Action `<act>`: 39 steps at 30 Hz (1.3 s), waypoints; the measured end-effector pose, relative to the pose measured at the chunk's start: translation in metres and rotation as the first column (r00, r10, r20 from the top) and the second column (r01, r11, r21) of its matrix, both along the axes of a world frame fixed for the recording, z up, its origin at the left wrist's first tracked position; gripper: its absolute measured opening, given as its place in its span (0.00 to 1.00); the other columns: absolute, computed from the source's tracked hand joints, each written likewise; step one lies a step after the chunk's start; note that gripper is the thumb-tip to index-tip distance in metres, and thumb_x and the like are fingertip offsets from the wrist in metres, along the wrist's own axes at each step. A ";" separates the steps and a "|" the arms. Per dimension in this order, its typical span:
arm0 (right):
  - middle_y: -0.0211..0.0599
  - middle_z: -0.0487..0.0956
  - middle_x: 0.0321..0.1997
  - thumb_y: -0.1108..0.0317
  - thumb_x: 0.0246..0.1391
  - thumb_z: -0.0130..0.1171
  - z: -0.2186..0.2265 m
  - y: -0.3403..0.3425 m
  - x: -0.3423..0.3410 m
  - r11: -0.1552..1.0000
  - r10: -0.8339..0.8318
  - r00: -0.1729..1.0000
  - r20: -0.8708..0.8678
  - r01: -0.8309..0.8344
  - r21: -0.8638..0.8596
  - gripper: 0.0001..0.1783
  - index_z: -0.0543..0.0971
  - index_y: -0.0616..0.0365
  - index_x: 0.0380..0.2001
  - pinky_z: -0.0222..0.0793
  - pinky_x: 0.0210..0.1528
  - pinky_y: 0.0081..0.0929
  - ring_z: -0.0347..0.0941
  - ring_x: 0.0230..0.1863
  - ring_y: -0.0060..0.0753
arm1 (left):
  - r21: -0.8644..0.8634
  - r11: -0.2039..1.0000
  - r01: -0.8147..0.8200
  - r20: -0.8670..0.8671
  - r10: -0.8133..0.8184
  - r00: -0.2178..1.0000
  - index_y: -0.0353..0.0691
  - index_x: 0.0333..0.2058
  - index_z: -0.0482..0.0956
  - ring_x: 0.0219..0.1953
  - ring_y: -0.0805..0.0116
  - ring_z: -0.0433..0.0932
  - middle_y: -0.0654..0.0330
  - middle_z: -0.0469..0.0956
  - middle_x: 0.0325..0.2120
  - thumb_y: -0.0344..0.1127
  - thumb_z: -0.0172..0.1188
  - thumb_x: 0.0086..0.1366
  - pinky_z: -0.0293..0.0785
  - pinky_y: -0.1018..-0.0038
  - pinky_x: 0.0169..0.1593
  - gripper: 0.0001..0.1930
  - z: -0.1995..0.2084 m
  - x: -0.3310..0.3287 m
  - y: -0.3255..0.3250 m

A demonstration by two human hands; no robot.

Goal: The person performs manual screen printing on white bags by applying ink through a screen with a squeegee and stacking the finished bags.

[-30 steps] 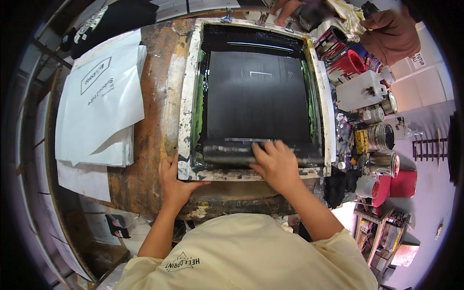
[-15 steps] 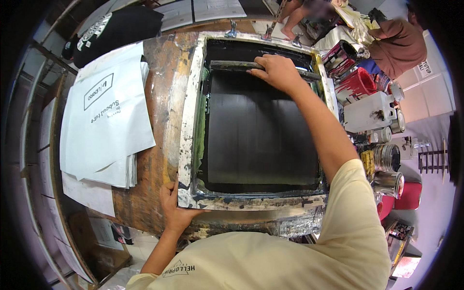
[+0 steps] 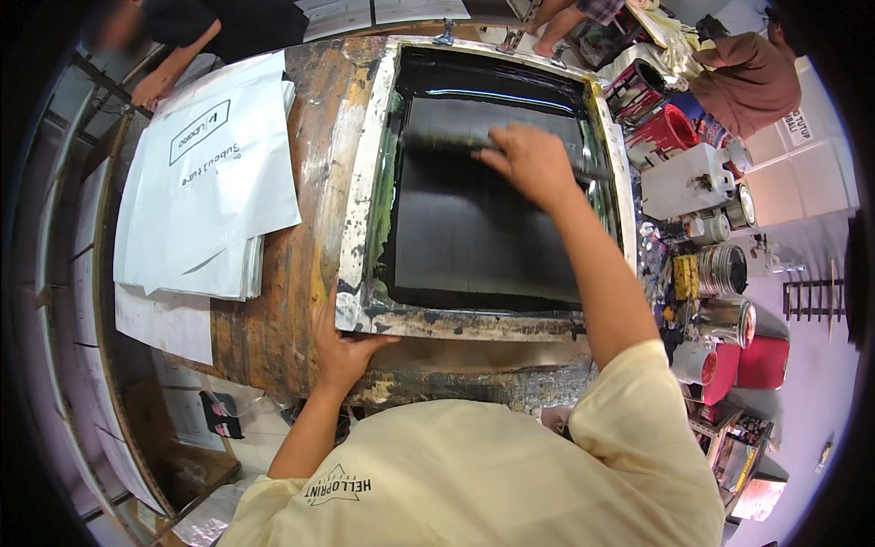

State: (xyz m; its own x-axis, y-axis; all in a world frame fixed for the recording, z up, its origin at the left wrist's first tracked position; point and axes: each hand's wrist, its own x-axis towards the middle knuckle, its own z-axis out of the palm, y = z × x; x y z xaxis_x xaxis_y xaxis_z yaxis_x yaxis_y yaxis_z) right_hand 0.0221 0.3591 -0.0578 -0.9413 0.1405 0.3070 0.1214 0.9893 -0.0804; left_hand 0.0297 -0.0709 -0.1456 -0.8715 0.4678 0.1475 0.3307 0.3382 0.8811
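Note:
A screen-printing frame (image 3: 366, 191) with pale, ink-stained rails lies on the wooden table. Its dark mesh (image 3: 483, 246) is coated with black ink, and a glossy ink line crosses the far end. My right hand (image 3: 536, 164) grips a long dark squeegee (image 3: 447, 143), which lies crosswise on the mesh in its far half; both are slightly blurred. At the near left corner of the frame, my left hand (image 3: 344, 357) holds on, its thumb along the near rail and its fingers up the left side.
Left of the frame, white printed sheets (image 3: 210, 210) lie stacked on the table (image 3: 283, 264). Another person's hand (image 3: 157, 89) is by their far corner. Ink-smeared tubs (image 3: 668, 129), a white jug (image 3: 684, 182) and several cans crowd the right. Clamps (image 3: 445, 35) stand at the far rail.
My right hand has drawn the squeegee from the far end toward me. The left hand keeps its hold at the corner. At far left, another person's arm has come into view near the sheets.

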 end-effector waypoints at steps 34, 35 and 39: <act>0.47 0.74 0.12 0.60 0.57 0.59 0.286 -0.108 0.068 0.988 0.049 0.875 -0.482 -0.112 -0.103 0.20 0.79 0.69 0.20 0.70 0.23 0.38 0.73 0.15 0.41 | -0.574 0.815 0.082 -0.329 -0.321 0.888 0.33 0.75 0.65 0.82 0.40 0.51 0.41 0.61 0.78 0.72 0.64 0.68 0.30 0.25 0.76 0.53 0.066 0.029 0.068; 0.47 0.74 0.12 0.60 0.57 0.59 0.289 -0.110 0.064 0.979 0.038 0.873 -0.486 -0.131 -0.158 0.21 0.79 0.69 0.20 0.70 0.22 0.39 0.74 0.15 0.41 | -0.569 0.819 0.076 -0.333 -0.315 0.889 0.33 0.73 0.69 0.80 0.39 0.57 0.41 0.65 0.76 0.67 0.67 0.68 0.38 0.27 0.77 0.49 0.079 0.023 0.076; 0.47 0.76 0.14 0.59 0.58 0.59 0.299 -0.112 0.051 0.990 -0.123 0.869 -0.479 0.073 -0.122 0.21 0.80 0.68 0.21 0.69 0.22 0.38 0.74 0.15 0.40 | -0.146 0.988 0.058 -0.466 -0.120 0.877 0.30 0.54 0.86 0.51 0.49 0.86 0.44 0.86 0.56 0.39 0.76 0.67 0.80 0.58 0.52 0.22 0.119 -0.012 0.117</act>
